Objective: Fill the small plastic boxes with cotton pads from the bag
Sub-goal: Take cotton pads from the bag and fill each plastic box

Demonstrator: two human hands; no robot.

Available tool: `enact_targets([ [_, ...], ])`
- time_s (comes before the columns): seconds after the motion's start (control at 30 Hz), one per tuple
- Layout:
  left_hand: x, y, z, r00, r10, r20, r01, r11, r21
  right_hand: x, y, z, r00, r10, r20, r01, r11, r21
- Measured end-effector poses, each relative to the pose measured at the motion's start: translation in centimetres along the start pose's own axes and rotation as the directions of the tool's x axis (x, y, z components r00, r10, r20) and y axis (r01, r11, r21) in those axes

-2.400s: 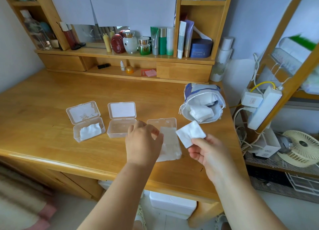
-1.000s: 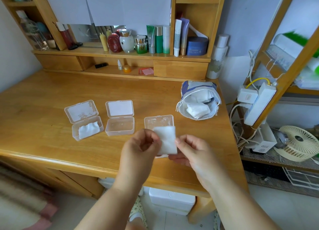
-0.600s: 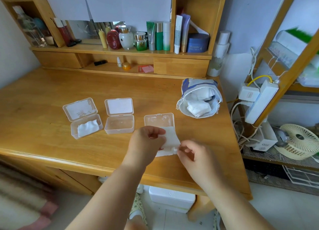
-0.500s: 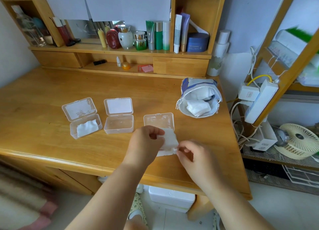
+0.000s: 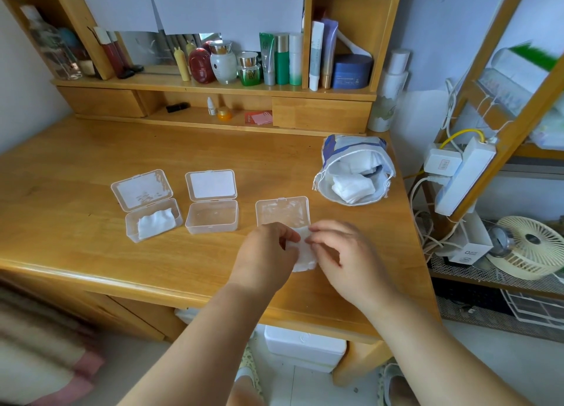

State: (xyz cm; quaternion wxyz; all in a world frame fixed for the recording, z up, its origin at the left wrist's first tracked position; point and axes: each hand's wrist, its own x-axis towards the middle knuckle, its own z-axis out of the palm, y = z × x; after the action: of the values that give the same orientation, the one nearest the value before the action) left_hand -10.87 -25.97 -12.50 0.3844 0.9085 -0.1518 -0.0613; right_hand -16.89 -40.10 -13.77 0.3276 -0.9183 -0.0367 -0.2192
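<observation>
the pad (image 5: 302,253) sits between both hands, low over the right box (image 5: 282,212), whose tray is mostly hidden under the fingers while its open lid shows behind. the left hand (image 5: 265,257) pinches the pad's left edge with curled fingers, and the right hand (image 5: 341,253) pinches its right edge the same way, so both are clamped on the one pad. the step in hand looks like seating this pad in the right box. to do it well, keep the pad flat and square to the tray, lower it level, then press the corners down with fingertips before letting go (a soft pad will probably buckle if pushed from one side only). the thin box is light and may skid on the counter (image 5: 76,192), so one hand should steady it.

the middle box (image 5: 211,216) stands open and looks empty; the left box (image 5: 154,224) holds a crumpled pad, which could use flattening. the bag (image 5: 354,173) lies open-mouthed near the right box, more pads showing inside, within easy reach of the right hand.
</observation>
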Motion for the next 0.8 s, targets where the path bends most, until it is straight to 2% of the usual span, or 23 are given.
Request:
enact_targets([
  [0.17, -0.1, -0.2, -0.6, 0.999, 0.051, 0.002, -0.051, 0.998, -0.032, 1.5, 0.0, -0.1, 0.963, -0.091, 0.254, 0.124, 0.985, -0.118],
  [0.3, -1.0, -1.6, -1.8, 0.974, 0.177, -0.140, -0.179, 0.984, -0.001, 2.9, -0.3, -0.5, 0.907, -0.154, 0.392, 0.262, 0.935, -0.239],
  [0.37, -1.5, -2.3, -2.3, 0.953, 0.277, -0.126, -0.274, 0.961, 0.040, 3.3, -0.5, -0.6, 0.877, -0.172, 0.448, 0.297, 0.928, -0.224],
  [0.43, -1.7, -2.6, -2.5, 0.929, 0.366, -0.053, -0.361, 0.928, 0.088, 3.6, -0.5, -0.7, 0.856, -0.173, 0.488, 0.298, 0.936, -0.190],
  [0.6, -1.5, -2.5, -3.0, 0.883, 0.450, 0.132, -0.469, 0.858, 0.210, 2.9, 0.6, -1.0, 0.878, -0.205, 0.432, 0.292, 0.945, -0.147],
  [0.7, -1.2, -2.8, -3.6, 0.818, 0.535, 0.212, -0.573, 0.794, 0.206, 1.9, 1.5, -0.8, 0.899, -0.223, 0.378, 0.269, 0.960, -0.073],
  [0.8, -1.1, -2.7, -3.9, 0.757, 0.598, 0.264, -0.650, 0.731, 0.206, 1.5, 2.0, -0.5, 0.899, -0.272, 0.343, 0.306, 0.951, -0.047],
])
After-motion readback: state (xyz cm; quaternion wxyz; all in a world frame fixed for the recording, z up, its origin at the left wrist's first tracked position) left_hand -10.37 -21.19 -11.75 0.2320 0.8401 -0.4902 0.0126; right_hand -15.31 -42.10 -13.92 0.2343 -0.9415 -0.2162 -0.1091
